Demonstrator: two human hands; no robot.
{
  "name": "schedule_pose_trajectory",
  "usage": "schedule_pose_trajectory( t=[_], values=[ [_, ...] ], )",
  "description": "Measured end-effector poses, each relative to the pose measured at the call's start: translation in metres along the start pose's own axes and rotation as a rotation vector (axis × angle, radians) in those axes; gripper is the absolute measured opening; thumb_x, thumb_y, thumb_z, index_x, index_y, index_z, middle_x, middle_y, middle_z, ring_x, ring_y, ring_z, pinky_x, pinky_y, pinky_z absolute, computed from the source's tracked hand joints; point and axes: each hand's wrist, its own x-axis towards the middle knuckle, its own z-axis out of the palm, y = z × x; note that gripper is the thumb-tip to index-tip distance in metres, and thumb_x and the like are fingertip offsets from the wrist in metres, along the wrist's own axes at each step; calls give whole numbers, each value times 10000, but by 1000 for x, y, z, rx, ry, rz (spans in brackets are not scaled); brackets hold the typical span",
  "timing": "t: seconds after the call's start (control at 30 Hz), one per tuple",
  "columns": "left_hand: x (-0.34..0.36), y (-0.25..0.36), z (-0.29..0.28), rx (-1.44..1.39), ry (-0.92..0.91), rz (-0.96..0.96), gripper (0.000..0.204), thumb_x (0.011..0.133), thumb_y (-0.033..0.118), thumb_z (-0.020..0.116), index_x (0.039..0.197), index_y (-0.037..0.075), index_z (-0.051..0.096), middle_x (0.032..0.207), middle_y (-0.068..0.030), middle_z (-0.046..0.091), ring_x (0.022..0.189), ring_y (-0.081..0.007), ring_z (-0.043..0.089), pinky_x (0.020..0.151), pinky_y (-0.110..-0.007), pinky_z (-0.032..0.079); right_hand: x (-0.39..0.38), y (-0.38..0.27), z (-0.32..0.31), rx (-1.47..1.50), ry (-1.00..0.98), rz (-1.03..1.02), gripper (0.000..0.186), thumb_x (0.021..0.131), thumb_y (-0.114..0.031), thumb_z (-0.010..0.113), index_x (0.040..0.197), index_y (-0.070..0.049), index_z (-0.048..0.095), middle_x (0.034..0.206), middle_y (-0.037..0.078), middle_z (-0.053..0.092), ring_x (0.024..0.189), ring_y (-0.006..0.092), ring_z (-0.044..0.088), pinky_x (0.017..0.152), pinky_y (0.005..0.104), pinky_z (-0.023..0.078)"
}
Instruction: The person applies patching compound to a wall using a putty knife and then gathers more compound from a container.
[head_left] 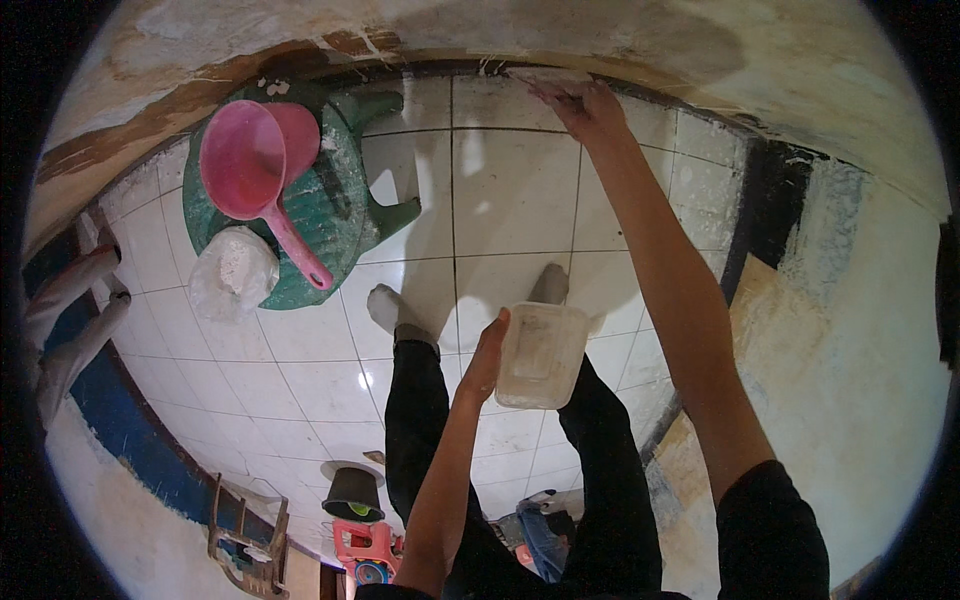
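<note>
My left hand (485, 360) grips the left side of a translucent rectangular plastic container (542, 355), held above my legs. My right hand (590, 112) is stretched forward to the base of the stained wall (450, 35), its fingers bent around something flat I cannot make out. To the left, a green plastic stool (340, 240) carries a pink long-handled dipper (240, 165) and an open clear bag of white powder (240, 265).
I stand on white floor tiles (510, 190). A rough patched wall (850, 320) runs along my right. Rolled items (70, 290) and a wooden rack (245, 530) line the left; a dark bucket (352, 492) and pink plastic objects (360, 545) sit behind me.
</note>
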Motion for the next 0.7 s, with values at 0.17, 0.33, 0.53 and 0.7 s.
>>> schedule_pose_trajectory(
  t=[0.17, 0.33, 0.53, 0.7],
  values=[
    [3, -4, -3, 33, 3, 14, 691, 967, 588, 363, 1265, -17, 513, 1199, -111, 585, 1085, -185, 561, 961, -319, 436, 51, -16, 39, 44, -137, -95, 326, 947, -15, 385, 1256, 88, 401, 1257, 311, 474, 1126, 403, 552, 1000, 511, 473],
    [-8, 1, -9, 67, 43, 10, 680, 970, 575, 371, 1262, -21, 518, 1200, -118, 581, 1097, -184, 547, 972, -314, 421, -68, -45, 115, 63, -148, -38, 295, 916, 1, 408, 1164, 153, 452, 1218, 301, 506, 1116, 400, 550, 968, 476, 498],
    [-9, 3, -15, 100, 47, 28, 706, 961, 586, 386, 1282, -32, 502, 1224, -119, 564, 1119, -177, 520, 988, -305, 398, -69, 31, 65, -597, -428, -339, 379, 902, 69, 407, 1247, 176, 292, 1276, 345, 415, 1183, 447, 485, 1038, 561, 442],
    [-6, 5, -11, 162, 43, 40, 707, 959, 591, 390, 1274, -31, 513, 1219, -109, 563, 1099, -175, 518, 980, -304, 398, 70, 88, 31, -381, -395, -218, 438, 974, -19, 294, 1350, 179, 188, 1356, 340, 332, 1286, 438, 375, 1087, 547, 389]
  ],
)
